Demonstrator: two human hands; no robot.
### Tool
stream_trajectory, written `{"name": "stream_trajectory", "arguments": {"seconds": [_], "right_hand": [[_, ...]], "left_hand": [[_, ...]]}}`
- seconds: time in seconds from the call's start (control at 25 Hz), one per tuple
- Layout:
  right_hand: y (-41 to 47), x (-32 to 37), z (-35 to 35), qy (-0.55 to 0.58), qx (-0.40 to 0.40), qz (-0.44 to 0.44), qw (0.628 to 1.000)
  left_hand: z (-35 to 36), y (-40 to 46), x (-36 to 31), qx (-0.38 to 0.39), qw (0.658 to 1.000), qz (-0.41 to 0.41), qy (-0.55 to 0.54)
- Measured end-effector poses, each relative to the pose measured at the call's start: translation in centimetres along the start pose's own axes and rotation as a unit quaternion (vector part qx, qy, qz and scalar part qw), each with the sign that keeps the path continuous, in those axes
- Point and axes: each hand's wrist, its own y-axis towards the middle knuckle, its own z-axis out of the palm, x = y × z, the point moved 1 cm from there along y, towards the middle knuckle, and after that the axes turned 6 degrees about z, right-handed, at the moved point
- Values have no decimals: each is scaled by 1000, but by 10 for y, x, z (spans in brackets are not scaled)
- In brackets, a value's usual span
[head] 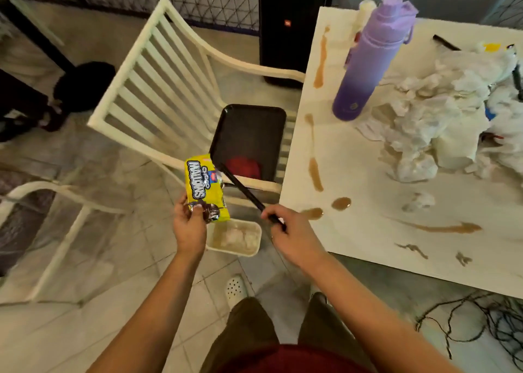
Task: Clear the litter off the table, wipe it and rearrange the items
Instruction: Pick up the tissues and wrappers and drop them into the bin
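The left hand (189, 225) pinches a yellow Choco Mallows wrapper (204, 188). The right hand (291, 237) grips the handle of a black dustpan (249, 138), which holds something red, hard to make out. Just below the hands lies a white tray (235, 238) with blurred pale content. Right of the hands, the worktop (353, 174) carries brown spills (315, 174), crumpled tissues (430, 118) and a purple bottle (370, 58).

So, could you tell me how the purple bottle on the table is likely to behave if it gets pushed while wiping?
The purple bottle stands upright, tall and narrow, so a high push would probably tip it. Its round body would likely roll then. The crumpled tissue pile beside it might cushion that.
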Motion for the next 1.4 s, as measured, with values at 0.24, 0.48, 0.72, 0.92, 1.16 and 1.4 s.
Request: {"name": "stream_trajectory", "arguments": {"seconds": [0.24, 0.48, 0.72, 0.92, 1.16, 1.4], "right_hand": [[25, -26, 98, -57, 100, 146, 982], [76, -84, 157, -59, 105, 299, 947], [142, -147, 203, -44, 93, 373, 922], [204, -226, 243, -80, 124, 403, 903], [242, -281, 278, 42, 96, 456, 884], [194, -245, 261, 81, -61, 394, 913]], "left_hand": [[-85, 33, 69, 51, 979, -126, 150], [-89, 65, 132, 62, 947, -281, 141], [-61, 103, 207, 99, 920, -343, 163], [-31, 127, 293, 107, 912, -364, 155], [-13, 141, 352, 250, 839, -467, 125], [-36, 111, 307, 192, 874, -422, 145]]}}
